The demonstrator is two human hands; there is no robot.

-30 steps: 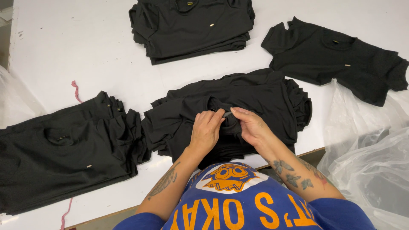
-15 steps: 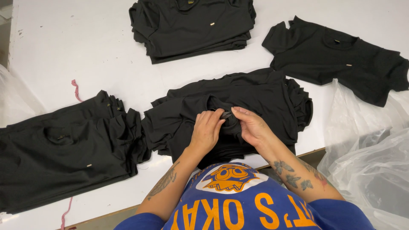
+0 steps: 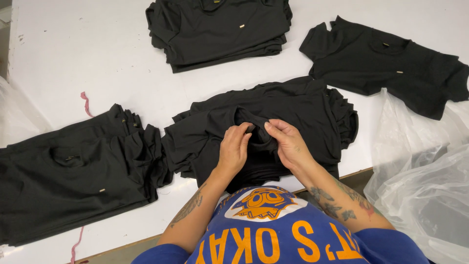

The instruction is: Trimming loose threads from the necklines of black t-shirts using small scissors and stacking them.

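Pinching black shirt collar fabric, left hand and right hand both grasp it.

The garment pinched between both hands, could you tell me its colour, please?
Plain black garment, pinched by left hand and right hand; head view.

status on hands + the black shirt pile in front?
Left hand and right hand both pinching the collar of the top black shirt. Shirt lies on centre pile, white table. Nothing in the way.
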